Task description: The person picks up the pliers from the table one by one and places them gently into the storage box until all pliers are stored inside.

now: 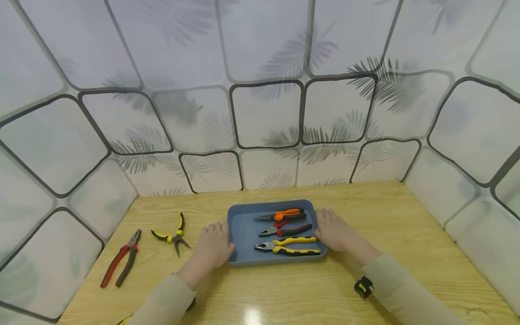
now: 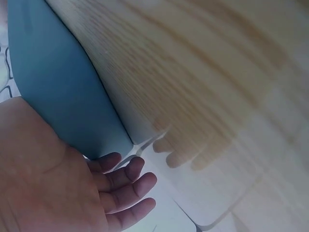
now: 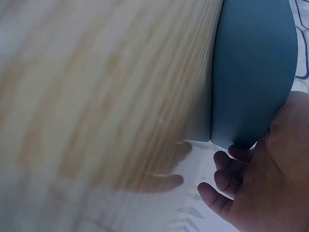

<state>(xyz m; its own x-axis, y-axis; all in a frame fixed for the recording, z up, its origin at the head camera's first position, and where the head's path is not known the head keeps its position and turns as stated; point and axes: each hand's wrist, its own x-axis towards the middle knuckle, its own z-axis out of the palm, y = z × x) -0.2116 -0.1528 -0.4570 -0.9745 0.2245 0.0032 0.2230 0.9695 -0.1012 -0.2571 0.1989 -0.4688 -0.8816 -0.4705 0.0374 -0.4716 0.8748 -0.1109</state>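
Note:
A shallow blue tray (image 1: 243, 232) lies on the table between my two hands. My left hand (image 1: 213, 243) rests against its left side, thumb near the rim; in the left wrist view the fingers are loosely bent beside the tray wall (image 2: 63, 82). At the right side my right hand (image 1: 331, 228) touches the tray in the same way, fingers relaxed along the wall (image 3: 251, 72). Inside lie orange-and-black long-nose pliers (image 1: 286, 215), red-and-black pliers (image 1: 290, 230) and yellow-and-black combination pliers (image 1: 290, 249), all with their heads pointing left.
Left of the tray, yellow-and-black long-nose pliers (image 1: 177, 237) lie spread, and red-and-black pliers (image 1: 127, 257) sit farther left. A yellow piece (image 1: 124, 320) shows at the bottom edge, partly behind my left sleeve. Patterned white walls (image 1: 268, 167) enclose the wooden table (image 1: 284, 293).

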